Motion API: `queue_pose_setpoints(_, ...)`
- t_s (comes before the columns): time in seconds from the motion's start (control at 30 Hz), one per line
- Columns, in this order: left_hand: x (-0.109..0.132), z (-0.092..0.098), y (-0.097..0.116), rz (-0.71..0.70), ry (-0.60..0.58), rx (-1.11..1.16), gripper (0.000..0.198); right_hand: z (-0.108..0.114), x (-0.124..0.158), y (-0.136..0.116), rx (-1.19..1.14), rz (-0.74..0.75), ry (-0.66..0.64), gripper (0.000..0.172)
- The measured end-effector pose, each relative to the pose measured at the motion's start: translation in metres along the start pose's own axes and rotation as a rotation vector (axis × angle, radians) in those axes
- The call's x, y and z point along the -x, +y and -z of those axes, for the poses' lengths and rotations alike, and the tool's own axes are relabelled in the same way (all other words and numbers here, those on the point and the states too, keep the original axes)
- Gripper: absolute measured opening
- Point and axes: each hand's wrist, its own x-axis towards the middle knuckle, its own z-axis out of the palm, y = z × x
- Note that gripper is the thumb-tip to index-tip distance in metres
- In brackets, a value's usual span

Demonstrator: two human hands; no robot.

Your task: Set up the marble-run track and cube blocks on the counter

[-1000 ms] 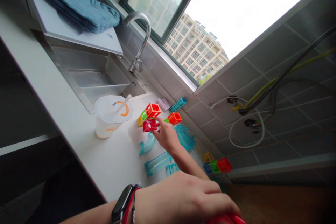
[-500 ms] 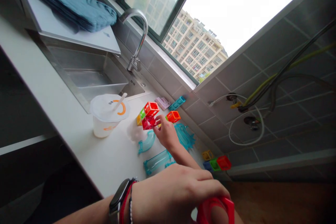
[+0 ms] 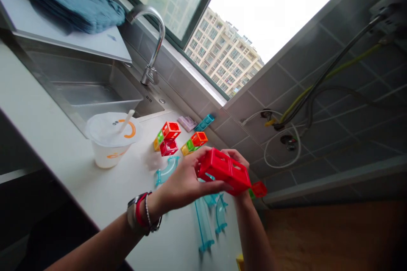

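Observation:
My left hand (image 3: 186, 178), with a watch and bracelets at the wrist, is closed around one end of two joined red cube-frame toy blocks (image 3: 224, 171). At the far end my right hand (image 3: 238, 156) wraps its fingers behind the same blocks, partly hidden by them. Beyond my hands, a small cluster of red, green and yellow blocks (image 3: 169, 130) stands on the counter. A second cluster of orange-red, green and yellow blocks (image 3: 193, 142) is close to its right. Clear teal track pieces lie below: a curved one (image 3: 168, 169) and a straight one (image 3: 203, 224).
A lidded cup with a straw (image 3: 111, 137) stands on the white counter (image 3: 82, 182) left of the blocks. Behind it are a steel sink (image 3: 85, 89) and a faucet (image 3: 157, 42). More blocks (image 3: 259, 189) sit at the counter's right edge. Cables (image 3: 318, 89) hang along the tiled wall.
My right hand has drawn back from the block cluster to the red blocks in my left hand. My left hand has risen and moved away from me; both now hold them. The view has shifted right.

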Motion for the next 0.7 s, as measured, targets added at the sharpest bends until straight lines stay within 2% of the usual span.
queue_pose_setpoints(0.1,-0.01,0.003,-0.009,0.139,0.148,0.142,0.057,0.015,0.02,-0.005,-0.31,-0.08,0.079,0.055)
queue_pose_setpoints(0.17,-0.014,0.004,-0.011,0.21,0.175,0.201,0.06,0.019,0.029,-0.005,-0.466,-0.116,0.041,0.057)
queue_pose_setpoints(0.27,-0.016,0.004,-0.015,0.254,0.186,0.211,0.063,0.021,0.036,-0.003,-0.416,-0.075,-0.029,0.05)
queue_pose_setpoints(0.4,-0.017,0.003,-0.021,0.252,0.18,0.15,0.062,0.024,0.04,-0.002,-0.324,-0.064,-0.046,0.057)
queue_pose_setpoints(0.5,-0.017,0.002,-0.024,0.237,0.132,0.114,0.062,0.028,0.046,0.001,-0.337,-0.094,-0.046,0.054)
queue_pose_setpoints(0.7,-0.016,-0.001,-0.025,0.197,0.057,0.018,0.061,0.055,0.053,0.007,-0.306,-0.066,-0.132,0.053)
